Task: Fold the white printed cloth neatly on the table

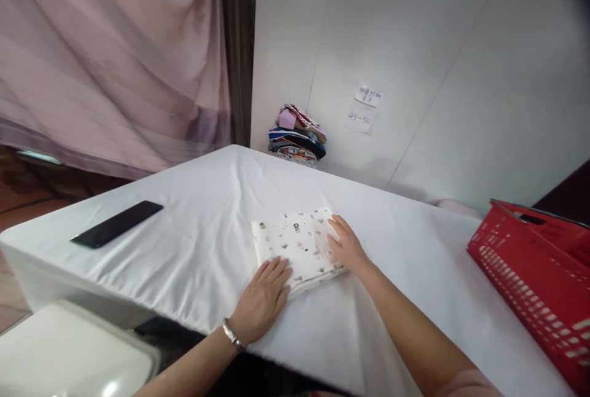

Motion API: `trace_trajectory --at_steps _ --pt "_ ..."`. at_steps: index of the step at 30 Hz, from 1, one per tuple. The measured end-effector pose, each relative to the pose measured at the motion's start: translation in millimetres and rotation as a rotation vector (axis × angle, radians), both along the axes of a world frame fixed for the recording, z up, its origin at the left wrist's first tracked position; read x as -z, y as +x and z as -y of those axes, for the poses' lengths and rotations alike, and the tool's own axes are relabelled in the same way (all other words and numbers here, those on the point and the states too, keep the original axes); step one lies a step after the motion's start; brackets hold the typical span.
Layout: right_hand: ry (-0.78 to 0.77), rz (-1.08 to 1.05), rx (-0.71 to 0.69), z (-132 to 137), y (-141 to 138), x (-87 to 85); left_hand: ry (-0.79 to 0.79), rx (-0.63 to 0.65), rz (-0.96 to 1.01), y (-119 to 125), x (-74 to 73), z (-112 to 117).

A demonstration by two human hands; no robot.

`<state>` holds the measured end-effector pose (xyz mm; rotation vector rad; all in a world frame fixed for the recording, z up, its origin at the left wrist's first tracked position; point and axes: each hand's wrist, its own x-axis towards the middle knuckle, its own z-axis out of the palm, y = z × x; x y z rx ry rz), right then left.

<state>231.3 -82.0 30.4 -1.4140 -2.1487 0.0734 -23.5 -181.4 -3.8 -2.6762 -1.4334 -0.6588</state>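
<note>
A folded white cloth (pixel 299 243) with a small scattered print lies flat on the white-covered table (pixel 198 243). Its layers show along the near edge. My left hand (pixel 263 298), a silver bracelet at its wrist, rests on the cloth's near left corner with fingers stretched out. On the right side of the cloth, my right hand (pixel 346 244) lies with its fingers spread over the edge. Neither hand grips anything.
A black phone-like slab (pixel 117 224) lies at the left of the table. To the right stands a red plastic basket (pixel 525 280). Folded clothes (pixel 297 136) are stacked by the wall behind, near paper notes (pixel 359 119). A white seat-like surface (pixel 74 354) is at lower left.
</note>
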Motion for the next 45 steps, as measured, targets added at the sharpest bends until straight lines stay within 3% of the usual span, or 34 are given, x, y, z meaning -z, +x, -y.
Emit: trace_trajectory --at_steps 2,6,9,12,15,17,19,22,24,30,34,38,45 --pt "-0.064 0.085 -0.02 -11 -10 1.2 -0.023 -0.004 -0.009 -1 -0.7 2" --pt "-0.345 0.331 0.08 -30 -8 17.4 -0.078 0.009 0.006 -3 -4.6 7" --pt "-0.379 0.4 0.111 -35 -1 30.1 -0.165 0.033 0.036 -1 -22.8 6" --pt "-0.356 0.421 0.108 -34 -1 33.9 -0.231 0.044 0.083 5 -49.9 -13" --pt "-0.348 0.423 0.12 -33 -3 31.7 -0.11 -0.115 0.09 10 -60.2 -48" --pt "-0.372 0.423 0.123 -32 -3 29.3 -0.05 -0.225 0.049 11 -49.8 -71" --pt "-0.398 0.431 0.116 -31 -3 26.6 -0.102 -0.294 0.007 8 -30.3 -87" --pt "-0.412 0.454 0.115 -31 -6 20.1 -0.116 -0.323 0.004 3 -4.1 -97" --pt "-0.376 0.453 0.105 -33 -14 13.1 -0.095 -0.324 0.015 1 3.3 -96" --pt "-0.196 0.361 -0.077 -63 -40 -3.9 -0.077 -0.309 0.02 0 0.4 -94" --pt "-0.317 0.343 0.015 -88 -29 8.2 -0.071 -0.29 0.032 -2 3.7 -96" --pt "-0.36 0.328 0.051 -96 -16 23.5 -0.068 -0.289 0.035 -2 5.4 -96" --pt "-0.389 0.301 0.043 -96 -18 23.0 -0.057 -0.289 0.015 -3 5.2 -95"
